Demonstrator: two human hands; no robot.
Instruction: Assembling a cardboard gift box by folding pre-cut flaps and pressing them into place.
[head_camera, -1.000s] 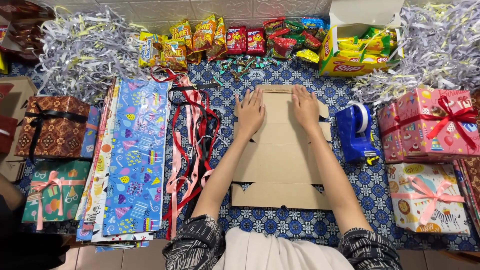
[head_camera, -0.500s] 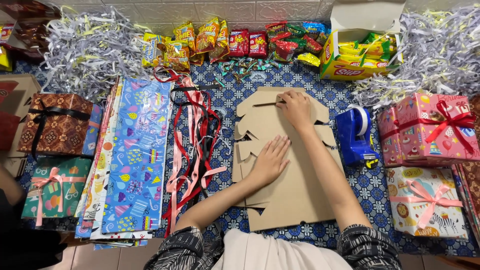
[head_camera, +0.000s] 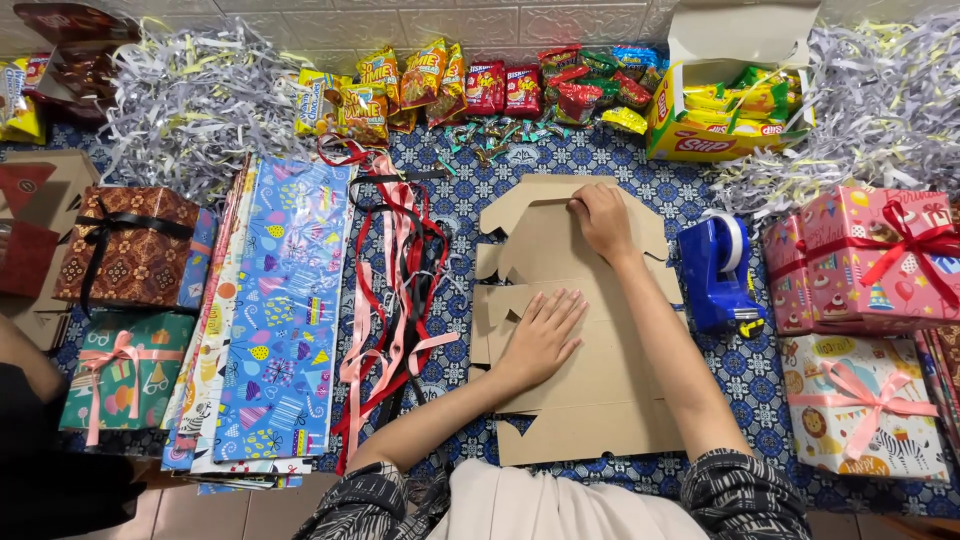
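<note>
Gift-wrapping table: wrapping paper (head_camera: 285, 310), ribbons (head_camera: 395, 290)

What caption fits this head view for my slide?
Left hand presses flat on a die-cut cardboard box blank while right hand grips its top flap.

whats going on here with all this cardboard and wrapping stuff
A person is working a flat brown cardboard box blank on a blue patterned cloth. The left hand presses flat on its middle; the right hand grips a flap at the far end. Ribbons, wrapping paper sheets and a blue tape dispenser lie alongside.
</note>
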